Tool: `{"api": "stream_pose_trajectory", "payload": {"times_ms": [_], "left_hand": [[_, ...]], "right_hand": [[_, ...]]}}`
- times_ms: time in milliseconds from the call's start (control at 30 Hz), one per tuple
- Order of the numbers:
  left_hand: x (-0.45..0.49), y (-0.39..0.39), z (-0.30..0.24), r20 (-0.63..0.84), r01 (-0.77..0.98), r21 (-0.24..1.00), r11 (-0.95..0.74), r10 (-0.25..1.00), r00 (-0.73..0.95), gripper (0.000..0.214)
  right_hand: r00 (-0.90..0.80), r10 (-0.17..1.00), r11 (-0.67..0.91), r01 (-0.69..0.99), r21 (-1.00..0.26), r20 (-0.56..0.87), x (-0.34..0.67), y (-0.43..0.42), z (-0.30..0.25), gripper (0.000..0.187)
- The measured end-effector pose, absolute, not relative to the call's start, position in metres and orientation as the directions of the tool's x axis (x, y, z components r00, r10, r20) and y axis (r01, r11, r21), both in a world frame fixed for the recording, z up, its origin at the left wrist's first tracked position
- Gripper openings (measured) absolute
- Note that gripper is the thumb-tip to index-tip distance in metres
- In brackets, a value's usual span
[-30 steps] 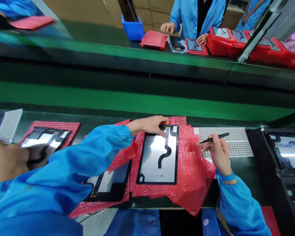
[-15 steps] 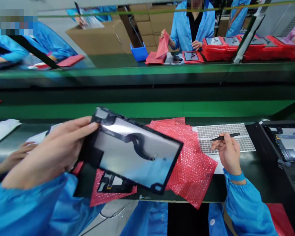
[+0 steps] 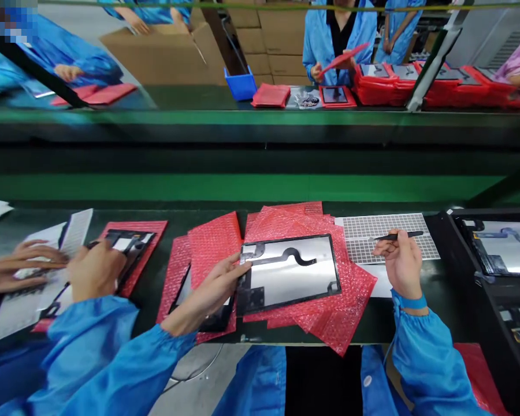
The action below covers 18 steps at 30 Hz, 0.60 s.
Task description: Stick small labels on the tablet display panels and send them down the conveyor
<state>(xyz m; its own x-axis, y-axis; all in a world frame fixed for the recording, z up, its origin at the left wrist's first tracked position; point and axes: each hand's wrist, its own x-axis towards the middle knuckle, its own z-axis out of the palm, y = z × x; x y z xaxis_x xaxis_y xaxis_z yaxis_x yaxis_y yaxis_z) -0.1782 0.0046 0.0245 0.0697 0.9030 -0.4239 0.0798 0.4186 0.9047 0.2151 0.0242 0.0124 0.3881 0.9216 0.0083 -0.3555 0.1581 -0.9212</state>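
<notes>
My left hand (image 3: 216, 290) grips the left edge of a tablet screen panel (image 3: 266, 282), thumb on top. Silver side up, with a dark curved ribbon cable, the panel rests on a pile of red bubble-wrap bags (image 3: 351, 289). In my right hand (image 3: 402, 263), a pair of black tweezers (image 3: 401, 236) is pinched above a white gridded sticker sheet (image 3: 366, 242). Left of the panel, a red bubble bag (image 3: 219, 238) partly covers another dark screen.
On the right stands a black tray (image 3: 463, 294) holding more screen panels. To the left, a co-worker's hands (image 3: 97, 268) work at a panel on red wrap beside white sheets (image 3: 19, 306). Across the line are a blue bin (image 3: 241, 86) and red-wrapped stacks (image 3: 381, 89).
My left hand has brought the screen panel from a tilted, raised position down onto the red bags. My right hand keeps the tweezers in nearly the same place. The co-worker's second hand has come into view.
</notes>
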Motion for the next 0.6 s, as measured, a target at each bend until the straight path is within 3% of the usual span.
{"api": "stream_pose_trajectory", "payload": {"times_ms": [133,200,233,300,400,600], "left_hand": [[-0.191,0.033,0.019,-0.355,0.329,0.884,0.332,0.935,0.01,0.063],[-0.198,0.05,0.029,-0.247,0.465,0.852,0.24,0.968,-0.047,0.065],[-0.199,0.06,0.035,-0.169,0.559,0.815,0.155,0.985,-0.027,0.065],[-0.191,0.081,0.045,-0.092,0.735,0.674,-0.07,0.98,0.179,0.061],[-0.159,0.112,0.046,-0.243,0.78,0.527,-0.337,0.82,0.519,0.055],[-0.113,0.155,0.033,-0.458,0.754,0.505,-0.419,0.611,0.646,0.047]], "right_hand": [[0.431,0.902,0.176,-0.357,-0.918,0.005,0.223,0.013,0.011,0.046],[0.453,0.891,0.183,-0.362,-0.914,-0.001,0.227,0.008,0.011,0.046],[0.461,0.887,0.184,-0.364,-0.913,-0.005,0.229,0.006,0.011,0.046],[0.473,0.881,0.183,-0.367,-0.912,-0.014,0.231,0.005,0.012,0.047],[0.476,0.879,0.177,-0.364,-0.914,-0.019,0.229,0.007,0.013,0.049],[0.487,0.873,0.177,-0.35,-0.92,-0.017,0.224,0.002,0.013,0.046]]}}
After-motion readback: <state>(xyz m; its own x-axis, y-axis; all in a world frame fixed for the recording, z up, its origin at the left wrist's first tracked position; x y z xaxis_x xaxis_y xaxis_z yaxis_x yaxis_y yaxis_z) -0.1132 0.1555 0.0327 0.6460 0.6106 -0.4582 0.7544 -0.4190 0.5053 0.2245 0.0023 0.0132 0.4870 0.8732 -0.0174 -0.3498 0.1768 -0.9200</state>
